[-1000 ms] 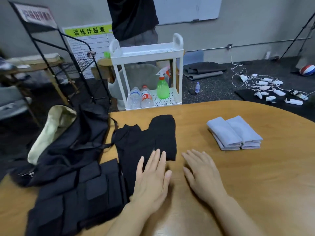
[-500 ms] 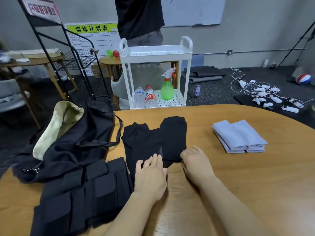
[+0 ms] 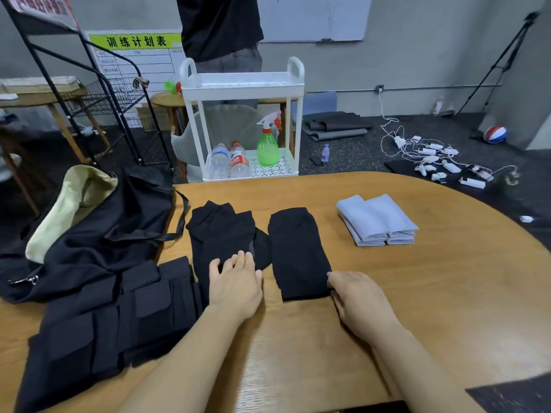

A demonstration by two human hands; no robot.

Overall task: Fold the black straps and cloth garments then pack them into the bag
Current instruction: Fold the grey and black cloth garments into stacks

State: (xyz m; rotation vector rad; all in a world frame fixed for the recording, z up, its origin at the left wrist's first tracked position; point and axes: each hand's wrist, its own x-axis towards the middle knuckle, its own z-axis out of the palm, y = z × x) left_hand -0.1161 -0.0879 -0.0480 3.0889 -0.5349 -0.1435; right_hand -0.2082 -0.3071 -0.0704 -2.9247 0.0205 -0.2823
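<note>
Two black cloth pieces lie on the wooden table (image 3: 417,293). My left hand (image 3: 235,281) rests flat on the near end of the left black cloth (image 3: 220,231). My right hand (image 3: 357,299) pinches the near right corner of the right black cloth (image 3: 295,248), which lies apart as a narrow folded strip. Wide black padded straps (image 3: 113,323) are spread at the near left. The black bag (image 3: 98,222) with a cream lining (image 3: 71,204) lies open at the table's left edge. A folded pale blue garment (image 3: 378,219) sits at the right.
A white cart (image 3: 243,84) with bottles and a green sprayer (image 3: 267,144) stands just beyond the table. A person in black stands behind it. A black wire rack (image 3: 98,93) is at the far left. Chargers and cables (image 3: 441,162) litter the floor.
The right black cloth has slid to the right, away from the left one, with my right hand gripping its corner. My left hand stays on the left cloth.
</note>
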